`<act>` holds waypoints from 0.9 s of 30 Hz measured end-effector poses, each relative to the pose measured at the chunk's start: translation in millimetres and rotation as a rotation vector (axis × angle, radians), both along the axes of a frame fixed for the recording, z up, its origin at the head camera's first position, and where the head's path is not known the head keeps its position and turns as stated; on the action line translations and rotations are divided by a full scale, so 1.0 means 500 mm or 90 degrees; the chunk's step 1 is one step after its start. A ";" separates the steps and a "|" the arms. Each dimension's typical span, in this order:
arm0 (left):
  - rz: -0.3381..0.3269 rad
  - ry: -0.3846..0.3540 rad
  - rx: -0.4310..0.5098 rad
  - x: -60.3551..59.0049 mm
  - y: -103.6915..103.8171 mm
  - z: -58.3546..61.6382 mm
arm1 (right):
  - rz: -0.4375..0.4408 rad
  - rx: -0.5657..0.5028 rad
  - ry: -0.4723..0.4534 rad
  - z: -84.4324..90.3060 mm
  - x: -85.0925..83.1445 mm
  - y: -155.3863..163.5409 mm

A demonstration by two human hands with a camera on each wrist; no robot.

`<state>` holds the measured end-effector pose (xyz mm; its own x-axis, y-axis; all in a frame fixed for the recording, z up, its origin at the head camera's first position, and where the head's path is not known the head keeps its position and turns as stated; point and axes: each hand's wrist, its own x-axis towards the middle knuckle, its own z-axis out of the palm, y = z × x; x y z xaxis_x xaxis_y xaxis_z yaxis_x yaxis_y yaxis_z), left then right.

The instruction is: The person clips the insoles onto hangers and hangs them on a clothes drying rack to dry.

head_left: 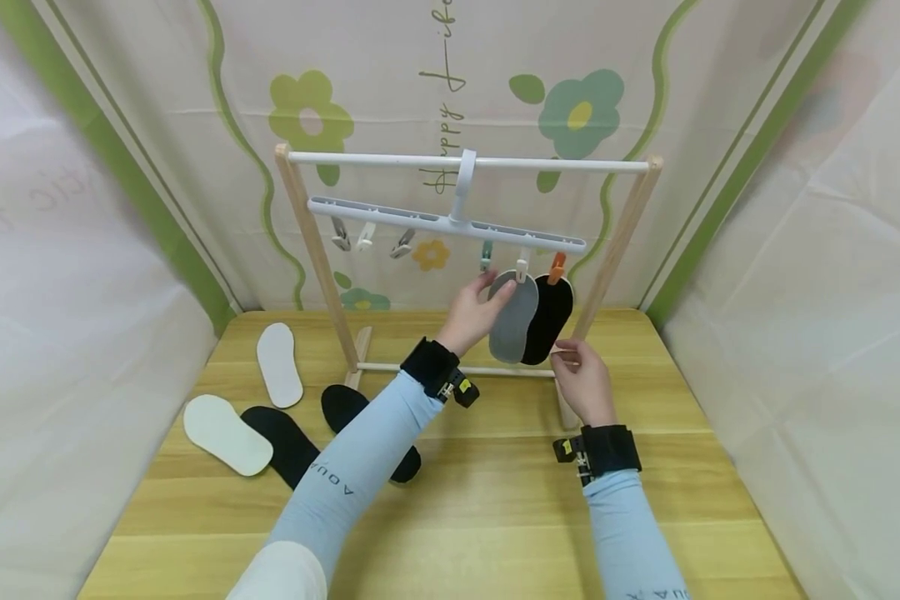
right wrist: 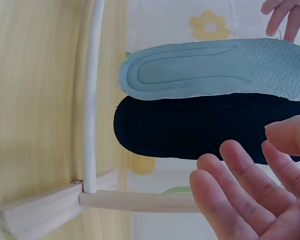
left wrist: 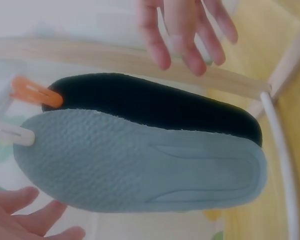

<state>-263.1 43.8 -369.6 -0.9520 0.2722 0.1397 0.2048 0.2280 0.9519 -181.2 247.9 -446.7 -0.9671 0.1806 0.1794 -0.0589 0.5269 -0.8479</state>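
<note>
While grey insole (head_left: 513,317) and black insole (head_left: 547,318) hang clipped on the hanger (head_left: 450,221), left hand (head_left: 474,312) touches the grey top, steadying; right hand (head_left: 583,379) relaxed near bottom, both grips holding nothing.

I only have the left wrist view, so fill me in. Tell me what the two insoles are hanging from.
Observer: Both hang from a white clip hanger hooked over the top bar of a wooden rack; the grey insole is on a white clip, the black insole on an orange one.
Operator: Report where each hand is.
Observer: The left hand is raised at the grey insole's top edge, fingers near its clip. The right hand is low, beside the bottom of the black insole.
Operator: List anything left on the table.
Observer: Four more insoles lie at the left of the wooden table: two white insoles and two black ones.
</note>
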 end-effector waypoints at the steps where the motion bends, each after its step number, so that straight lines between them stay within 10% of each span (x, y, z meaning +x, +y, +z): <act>1: 0.002 -0.002 -0.002 0.001 -0.001 -0.002 | -0.001 0.001 0.000 0.000 0.004 0.000; 15: 0.005 -0.038 0.008 0.030 -0.055 -0.055 | 0.015 0.035 0.001 -0.026 0.038 0.014; 27: 0.074 -0.036 -0.030 0.075 -0.187 -0.133 | 0.039 0.072 -0.024 -0.060 0.051 0.024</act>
<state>-225.6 -49.9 -436.3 -0.9836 0.1645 0.0739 0.1202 0.2924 0.9487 -155.6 259.9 -476.7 -0.9821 0.1016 0.1584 -0.0629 0.6161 -0.7851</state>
